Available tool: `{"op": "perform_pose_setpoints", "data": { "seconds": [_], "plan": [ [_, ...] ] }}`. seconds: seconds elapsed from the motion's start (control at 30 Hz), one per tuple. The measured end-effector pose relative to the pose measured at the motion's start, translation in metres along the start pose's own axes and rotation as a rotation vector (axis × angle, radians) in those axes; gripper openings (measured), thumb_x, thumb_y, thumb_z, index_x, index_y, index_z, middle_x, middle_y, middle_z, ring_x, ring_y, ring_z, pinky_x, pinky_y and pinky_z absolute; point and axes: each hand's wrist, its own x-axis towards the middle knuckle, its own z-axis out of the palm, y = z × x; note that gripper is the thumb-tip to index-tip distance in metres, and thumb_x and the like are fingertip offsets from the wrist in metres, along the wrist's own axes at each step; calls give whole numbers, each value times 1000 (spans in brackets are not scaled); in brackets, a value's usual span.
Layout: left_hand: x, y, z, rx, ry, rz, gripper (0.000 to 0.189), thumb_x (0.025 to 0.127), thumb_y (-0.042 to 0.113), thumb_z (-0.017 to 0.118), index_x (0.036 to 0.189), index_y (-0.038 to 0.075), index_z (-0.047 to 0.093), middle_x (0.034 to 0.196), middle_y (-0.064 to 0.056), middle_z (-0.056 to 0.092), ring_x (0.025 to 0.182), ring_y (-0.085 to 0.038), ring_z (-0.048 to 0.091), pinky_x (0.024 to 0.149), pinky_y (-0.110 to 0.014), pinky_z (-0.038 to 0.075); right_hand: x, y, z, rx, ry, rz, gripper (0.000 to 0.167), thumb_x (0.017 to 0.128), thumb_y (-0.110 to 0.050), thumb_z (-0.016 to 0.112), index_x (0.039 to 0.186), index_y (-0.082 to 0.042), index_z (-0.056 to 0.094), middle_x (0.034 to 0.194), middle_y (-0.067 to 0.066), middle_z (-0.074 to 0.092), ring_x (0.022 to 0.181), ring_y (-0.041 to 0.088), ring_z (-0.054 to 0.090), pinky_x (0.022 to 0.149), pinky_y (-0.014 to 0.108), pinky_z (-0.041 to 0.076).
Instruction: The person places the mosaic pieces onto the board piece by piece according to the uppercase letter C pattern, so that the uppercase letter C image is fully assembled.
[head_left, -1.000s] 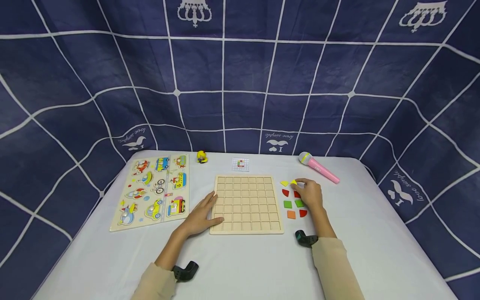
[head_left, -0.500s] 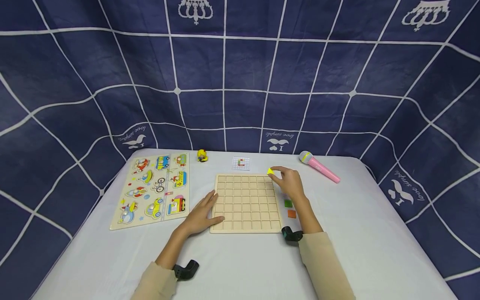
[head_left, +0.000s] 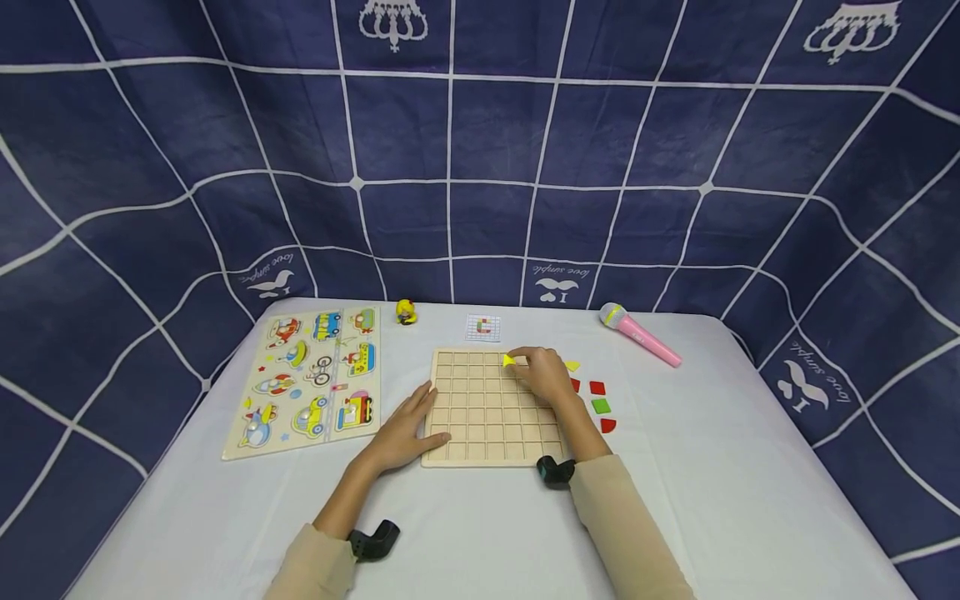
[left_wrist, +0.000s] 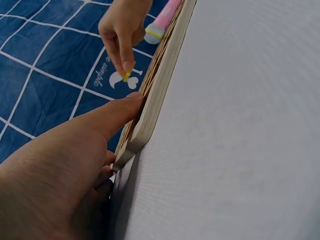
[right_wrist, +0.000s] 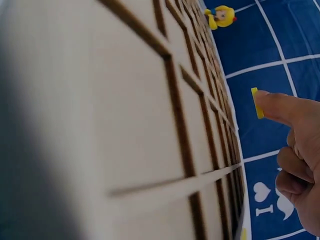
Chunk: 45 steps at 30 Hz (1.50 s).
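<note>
A wooden grid board (head_left: 480, 417) lies on the white table. My left hand (head_left: 401, 429) rests along its left edge with fingers extended, its thumb at the board's rim in the left wrist view. Over the board's upper right part, my right hand (head_left: 546, 377) pinches a small yellow tile (right_wrist: 257, 102) between thumb and finger. The left wrist view shows that tile held above the grid. Right of the board lie another yellow tile (head_left: 572, 366), a red tile (head_left: 597, 387), a green square (head_left: 601, 406) and a red quarter-round tile (head_left: 607, 425). My right forearm hides other tiles.
A small printed pattern card (head_left: 483, 327) lies behind the board. Farther left are a yellow-haired figurine (head_left: 406, 312) and a vehicle puzzle board (head_left: 307, 383). A pink toy microphone (head_left: 641, 335) lies at the back right. A blue checked cloth (head_left: 495, 150) hangs behind the table.
My right hand has carried the yellow tile left from the row of tiles to over the grid board's upper right. My left hand has stayed at the board's left edge.
</note>
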Motion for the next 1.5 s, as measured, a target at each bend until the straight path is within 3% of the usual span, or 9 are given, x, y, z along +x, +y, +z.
{"op": "perform_pose_setpoints", "data": {
  "seconds": [0.1,0.33,1.03,1.1,1.2,1.33,1.5],
  "plan": [
    [0,0,0,13,4,2,86,83,50,62,145,4,24,153,-12,12,137,-38,13,104,-58,19,1,3,5,-14,-23,8,27,80,-29,72,103,-15,72,95,7,69,78,21,61,67,36,49],
    [1,-1,0,28,7,4,86,83,50,61,145,4,24,153,-12,13,137,-37,13,104,-57,19,0,9,13,-22,-59,8,25,82,-27,71,103,-15,72,106,7,67,100,30,61,80,42,50],
    [1,2,4,45,16,-12,85,83,48,62,145,4,24,153,-10,13,137,-34,14,106,-54,20,-3,14,16,-15,-53,-5,26,82,-28,71,105,-17,72,110,4,66,102,29,60,84,42,48],
    [1,2,5,47,17,-14,85,83,48,62,145,4,25,153,-10,13,137,-34,14,106,-54,20,-3,14,15,-2,-46,-2,26,81,-28,71,105,-16,72,107,4,67,98,27,61,82,40,49],
    [1,2,5,30,21,-7,85,83,47,63,145,3,25,153,-11,13,137,-34,14,106,-54,20,-4,13,9,29,-30,9,26,81,-27,71,104,-15,72,87,5,69,76,20,60,67,34,49],
    [2,2,4,-9,33,2,85,83,44,65,144,1,25,153,-12,13,138,-33,14,107,-51,20,-4,12,-5,52,-12,26,26,82,-26,70,104,-13,72,57,1,48,53,14,37,47,28,32],
    [2,2,4,-64,70,30,83,81,37,69,142,-3,28,151,-15,16,136,-35,20,106,-49,24,-4,19,-24,52,37,15,24,83,-22,70,103,-10,72,52,-2,34,49,12,27,44,27,23]
  ]
}}
